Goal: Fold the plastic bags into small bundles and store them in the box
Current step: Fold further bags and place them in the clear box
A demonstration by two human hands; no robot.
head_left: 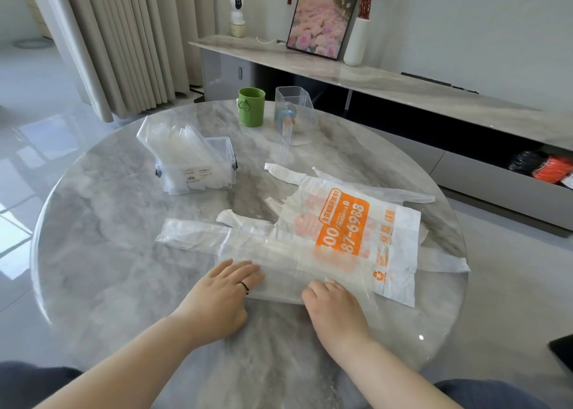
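While both hands press flat on it, a clear, thin plastic bag (248, 250) lies folded into a long strip across the near middle of the round grey marble-look table (102, 231). Left hand (223, 297): palm down on the strip's near edge, fingers straight and slightly spread, dark ring on one finger. Right hand (333, 304): palm down just right of the left, fingers curled a bit with tips on the plastic, not pinching anything visible. Strip is see-through, creased lengthwise, its left end reaching past the left hand toward table centre.

Partly under the strip's right end lies a white vest-style plastic bag with an orange printed panel (359, 231), flat, handles pointing away from the person, wrinkled, small orange recycling mark near its lower corner. More pale plastic shows under it at the right edge.

Clear rectangular plastic storage box with dark clips (198, 173) sits well apart, far left of the bags, open, with translucent folded bags sticking up out of it at a tilt. Behind: green cylindrical cup (251, 107) and a ribbed clear plastic organiser (294, 117), side by side near the table's far edge.
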